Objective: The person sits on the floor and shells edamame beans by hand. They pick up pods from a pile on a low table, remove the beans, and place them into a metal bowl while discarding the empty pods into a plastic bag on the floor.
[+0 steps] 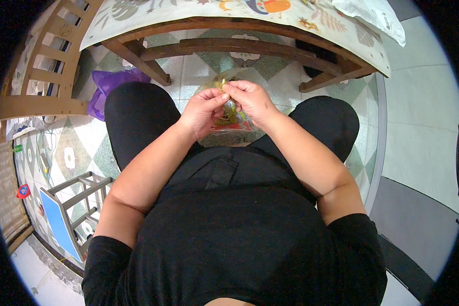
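Observation:
My left hand (201, 112) and my right hand (253, 103) meet between my knees, fingers bent and thumbs close together. Both pinch at something small that their fingertips mostly cover; a pale yellowish tip (224, 80) shows just above them. Below and behind the hands is a clear plastic bag (233, 128) with green, leafy-looking pieces and some red in it. My fingers hide much of the bag, and its contents are too small to name.
Ahead stands a wooden table (199, 23) with a patterned cloth and a white plastic package (375, 18). A purple bag (101, 89) lies beyond my left knee. At left are a wooden slatted frame (46, 71) and a blue-topped stool (61, 224) on its side.

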A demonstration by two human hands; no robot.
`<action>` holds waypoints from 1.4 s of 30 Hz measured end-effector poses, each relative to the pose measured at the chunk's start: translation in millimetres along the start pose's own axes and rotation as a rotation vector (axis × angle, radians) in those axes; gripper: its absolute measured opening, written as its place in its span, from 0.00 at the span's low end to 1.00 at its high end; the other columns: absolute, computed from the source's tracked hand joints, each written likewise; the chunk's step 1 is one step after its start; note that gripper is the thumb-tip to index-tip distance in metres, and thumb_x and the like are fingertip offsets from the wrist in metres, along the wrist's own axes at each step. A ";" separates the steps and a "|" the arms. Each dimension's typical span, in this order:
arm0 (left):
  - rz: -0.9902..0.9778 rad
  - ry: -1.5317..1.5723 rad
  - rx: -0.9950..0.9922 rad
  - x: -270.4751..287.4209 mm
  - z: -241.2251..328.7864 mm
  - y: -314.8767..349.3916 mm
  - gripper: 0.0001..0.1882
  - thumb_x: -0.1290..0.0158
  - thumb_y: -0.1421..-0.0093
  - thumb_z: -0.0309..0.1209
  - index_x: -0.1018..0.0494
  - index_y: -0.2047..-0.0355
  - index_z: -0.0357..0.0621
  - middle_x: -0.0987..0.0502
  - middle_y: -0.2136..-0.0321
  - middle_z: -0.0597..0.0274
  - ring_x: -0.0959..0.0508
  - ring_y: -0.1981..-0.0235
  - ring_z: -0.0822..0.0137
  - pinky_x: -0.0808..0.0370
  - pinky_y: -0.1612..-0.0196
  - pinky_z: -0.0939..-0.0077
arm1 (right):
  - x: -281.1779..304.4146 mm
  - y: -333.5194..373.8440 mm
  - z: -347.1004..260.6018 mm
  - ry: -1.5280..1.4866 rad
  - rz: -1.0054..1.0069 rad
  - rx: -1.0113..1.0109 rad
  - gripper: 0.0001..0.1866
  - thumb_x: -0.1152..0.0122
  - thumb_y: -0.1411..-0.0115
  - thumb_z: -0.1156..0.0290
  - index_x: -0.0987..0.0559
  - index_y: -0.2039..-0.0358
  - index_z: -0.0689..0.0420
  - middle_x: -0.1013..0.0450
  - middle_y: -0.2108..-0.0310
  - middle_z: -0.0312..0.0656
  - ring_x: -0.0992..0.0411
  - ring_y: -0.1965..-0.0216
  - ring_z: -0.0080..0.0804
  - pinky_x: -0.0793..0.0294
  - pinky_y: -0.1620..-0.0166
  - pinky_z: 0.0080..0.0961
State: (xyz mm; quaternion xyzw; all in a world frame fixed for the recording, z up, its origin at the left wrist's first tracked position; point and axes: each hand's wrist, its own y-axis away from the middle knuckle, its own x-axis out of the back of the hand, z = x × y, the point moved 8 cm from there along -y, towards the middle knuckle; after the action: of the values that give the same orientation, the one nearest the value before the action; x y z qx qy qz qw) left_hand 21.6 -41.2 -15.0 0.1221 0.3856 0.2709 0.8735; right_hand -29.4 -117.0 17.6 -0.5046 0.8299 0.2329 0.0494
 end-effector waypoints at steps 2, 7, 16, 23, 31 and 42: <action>-0.002 -0.045 -0.040 2.4 5.1 0.5 0.05 0.48 0.50 0.29 0.32 0.77 0.43 0.33 0.83 0.71 0.40 0.84 0.79 0.43 0.80 0.85 | 0.5 -0.8 1.1 -0.058 -0.005 0.003 0.13 0.48 0.46 0.62 0.28 0.67 0.59 0.34 0.81 0.30 0.40 0.82 0.14 0.42 0.82 0.10; 0.036 -0.085 -0.112 3.8 15.7 2.1 0.05 0.49 0.49 0.28 0.33 0.80 0.45 0.33 0.84 0.70 0.42 0.85 0.79 0.45 0.80 0.85 | -1.1 0.7 11.4 0.008 -0.097 -0.159 0.12 0.49 0.45 0.62 0.30 0.76 0.57 0.34 0.84 0.33 0.40 0.87 0.16 0.42 0.85 0.11; 0.019 -0.091 -0.153 -1.1 24.3 7.9 0.06 0.50 0.48 0.28 0.33 0.81 0.43 0.33 0.84 0.70 0.39 0.84 0.79 0.43 0.81 0.86 | -12.1 4.9 12.2 -0.147 -0.225 -0.178 0.12 0.46 0.47 0.62 0.30 0.78 0.58 0.32 0.84 0.36 0.36 0.87 0.19 0.37 0.84 0.13; -0.009 -0.248 -0.269 -11.9 37.0 17.4 0.07 0.53 0.46 0.28 0.34 0.78 0.39 0.29 0.82 0.63 0.31 0.82 0.74 0.32 0.76 0.82 | -22.0 10.7 21.2 -0.319 -0.268 -0.254 0.12 0.49 0.46 0.61 0.30 0.75 0.57 0.32 0.84 0.37 0.35 0.87 0.20 0.35 0.84 0.15; -0.115 0.199 -0.024 -2.0 6.3 4.8 0.07 0.55 0.45 0.29 0.36 0.79 0.43 0.31 0.83 0.65 0.35 0.84 0.76 0.39 0.79 0.85 | -25.9 4.9 30.0 -0.430 -0.261 -0.214 0.11 0.54 0.43 0.62 0.31 0.75 0.57 0.34 0.84 0.34 0.37 0.85 0.21 0.37 0.80 0.16; -0.042 0.115 -0.117 -8.0 8.3 1.9 0.02 0.53 0.46 0.27 0.34 0.74 0.44 0.30 0.79 0.67 0.35 0.81 0.77 0.38 0.75 0.84 | -12.1 0.1 21.0 -0.287 -0.118 -0.046 0.10 0.57 0.42 0.64 0.32 0.75 0.55 0.38 0.85 0.31 0.42 0.84 0.18 0.43 0.80 0.13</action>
State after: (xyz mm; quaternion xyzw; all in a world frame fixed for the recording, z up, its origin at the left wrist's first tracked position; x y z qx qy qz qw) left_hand 22.6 -44.2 -3.7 0.0470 0.4213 0.2810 0.8610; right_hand -26.8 -97.9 2.8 -0.5148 0.7778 0.3183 0.1694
